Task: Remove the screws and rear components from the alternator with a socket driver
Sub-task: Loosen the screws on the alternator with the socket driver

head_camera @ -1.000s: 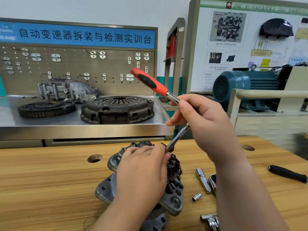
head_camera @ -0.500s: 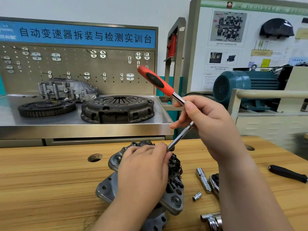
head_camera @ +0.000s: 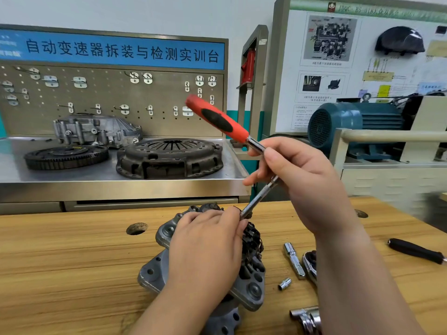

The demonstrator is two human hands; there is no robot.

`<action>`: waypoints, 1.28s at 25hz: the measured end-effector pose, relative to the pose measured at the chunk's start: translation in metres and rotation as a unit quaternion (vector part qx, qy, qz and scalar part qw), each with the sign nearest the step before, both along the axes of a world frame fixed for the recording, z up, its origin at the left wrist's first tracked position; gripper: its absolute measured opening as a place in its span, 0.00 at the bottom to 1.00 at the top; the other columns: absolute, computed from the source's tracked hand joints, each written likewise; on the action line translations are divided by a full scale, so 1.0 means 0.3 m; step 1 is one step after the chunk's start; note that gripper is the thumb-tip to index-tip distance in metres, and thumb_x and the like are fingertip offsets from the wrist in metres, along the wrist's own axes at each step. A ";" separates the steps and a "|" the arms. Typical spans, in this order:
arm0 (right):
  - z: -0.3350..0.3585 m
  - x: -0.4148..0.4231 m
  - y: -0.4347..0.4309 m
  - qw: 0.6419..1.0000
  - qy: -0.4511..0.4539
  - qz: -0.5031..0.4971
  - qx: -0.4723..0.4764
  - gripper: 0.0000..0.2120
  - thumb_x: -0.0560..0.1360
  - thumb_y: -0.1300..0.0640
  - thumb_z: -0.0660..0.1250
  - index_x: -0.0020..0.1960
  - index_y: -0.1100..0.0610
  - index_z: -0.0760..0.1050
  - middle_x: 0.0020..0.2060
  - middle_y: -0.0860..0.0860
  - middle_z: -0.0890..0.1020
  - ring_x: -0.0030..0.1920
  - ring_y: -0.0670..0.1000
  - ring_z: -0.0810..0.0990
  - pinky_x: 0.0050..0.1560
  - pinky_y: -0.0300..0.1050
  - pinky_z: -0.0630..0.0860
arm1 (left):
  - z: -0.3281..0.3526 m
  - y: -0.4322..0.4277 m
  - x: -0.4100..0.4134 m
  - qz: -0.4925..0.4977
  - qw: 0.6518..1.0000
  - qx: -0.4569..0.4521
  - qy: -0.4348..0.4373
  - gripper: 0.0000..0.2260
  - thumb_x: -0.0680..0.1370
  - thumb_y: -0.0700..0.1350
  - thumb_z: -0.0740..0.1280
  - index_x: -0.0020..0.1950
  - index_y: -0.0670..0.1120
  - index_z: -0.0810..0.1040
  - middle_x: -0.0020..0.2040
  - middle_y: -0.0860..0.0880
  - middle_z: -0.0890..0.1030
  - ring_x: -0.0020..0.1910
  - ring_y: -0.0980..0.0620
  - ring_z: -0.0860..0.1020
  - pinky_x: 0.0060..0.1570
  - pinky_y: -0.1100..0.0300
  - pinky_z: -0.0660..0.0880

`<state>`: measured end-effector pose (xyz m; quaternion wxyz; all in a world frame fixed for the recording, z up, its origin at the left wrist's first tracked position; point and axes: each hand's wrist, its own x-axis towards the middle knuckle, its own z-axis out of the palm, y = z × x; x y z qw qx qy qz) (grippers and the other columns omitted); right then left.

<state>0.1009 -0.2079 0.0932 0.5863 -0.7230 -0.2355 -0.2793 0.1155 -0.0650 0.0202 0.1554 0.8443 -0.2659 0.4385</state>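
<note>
The grey alternator [head_camera: 249, 288] stands on the wooden bench [head_camera: 72, 262], rear end up, with dark windings showing at its right side. My left hand [head_camera: 208, 243] lies over its top and grips it, fingertips beside the driver's tip. My right hand [head_camera: 300, 180] pinches the metal shaft of the socket driver [head_camera: 217, 119]. The tool's red and black handle slants up to the left. Its tip meets the alternator's rear just behind my left fingers; the screw there is hidden.
A chrome extension bar [head_camera: 294, 259], a small socket [head_camera: 284, 284], a ratchet head [head_camera: 310, 264] and another chrome tool [head_camera: 306, 319] lie right of the alternator. A black handle [head_camera: 416, 250] lies far right. Behind stand a clutch cover [head_camera: 169, 158], flywheel [head_camera: 65, 155] and blue motor [head_camera: 353, 126].
The driver's red handle has shifted slightly right then back left and a little lower as my right fingers work the shaft. My left hand stays on the alternator.
</note>
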 end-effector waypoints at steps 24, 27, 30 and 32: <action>-0.001 0.006 0.000 0.994 -0.015 0.097 0.048 0.08 0.76 0.58 0.60 0.48 0.60 0.76 0.29 0.48 0.76 0.34 0.50 0.79 0.41 0.43 0.77 | -0.011 -0.001 0.003 0.018 1.000 0.009 0.008 0.13 0.79 0.51 0.52 0.36 0.51 0.68 0.28 0.57 0.75 0.31 0.56 0.76 0.41 0.58 0.71; -0.017 0.017 0.018 0.983 -0.013 -0.177 -0.052 0.09 0.80 0.55 0.59 0.45 0.55 0.75 0.28 0.47 0.77 0.33 0.49 0.81 0.36 0.43 0.76 | -0.006 -0.003 0.005 0.018 1.000 0.007 0.005 0.11 0.77 0.50 0.54 0.36 0.52 0.68 0.27 0.57 0.76 0.31 0.55 0.77 0.40 0.59 0.71; -0.015 0.018 0.041 0.926 0.005 -0.355 -0.129 0.10 0.80 0.52 0.57 0.43 0.52 0.73 0.31 0.49 0.78 0.36 0.53 0.81 0.35 0.49 0.75 | -0.008 -0.004 0.002 0.014 1.000 0.006 0.006 0.11 0.77 0.50 0.54 0.35 0.52 0.68 0.27 0.57 0.76 0.31 0.55 0.77 0.40 0.58 0.71; -0.009 0.015 0.025 0.971 0.000 -0.226 -0.071 0.09 0.80 0.54 0.59 0.43 0.54 0.74 0.29 0.48 0.79 0.33 0.48 0.82 0.36 0.50 0.78 | -0.008 -0.002 0.002 0.011 1.000 0.004 0.004 0.11 0.77 0.51 0.54 0.35 0.52 0.67 0.27 0.57 0.75 0.31 0.56 0.76 0.40 0.59 0.71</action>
